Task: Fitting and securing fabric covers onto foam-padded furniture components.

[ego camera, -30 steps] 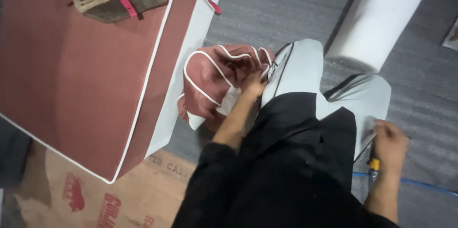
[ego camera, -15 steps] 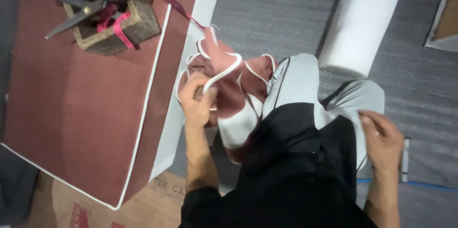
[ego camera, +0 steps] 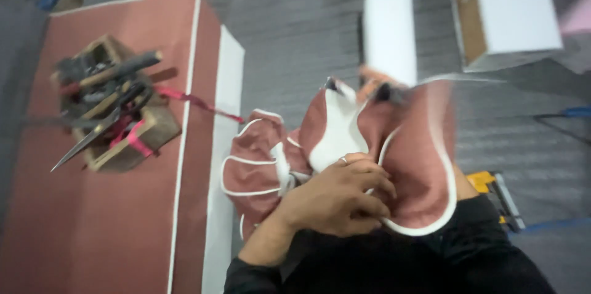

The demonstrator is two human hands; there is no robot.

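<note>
My left hand is closed on a reddish-brown fabric cover with white piping, bunched over my lap in black trousers. The cover's right part is lifted and blurred, with its white lining showing. My right hand is hidden behind the raised fabric; only a sliver of forearm shows at its right edge. A folded part of the cover hangs beside a long reddish-brown cushion with a white side.
A wooden box with scissors, tools and a red ribbon stands on the cushion. A white roll and a white panel lie on the grey floor. A yellow tool lies at right.
The view has swung so the cushion lies lengthwise at left. The cover has been lifted and spread wider. My right hand has left the floor by the yellow tool and gone behind the fabric.
</note>
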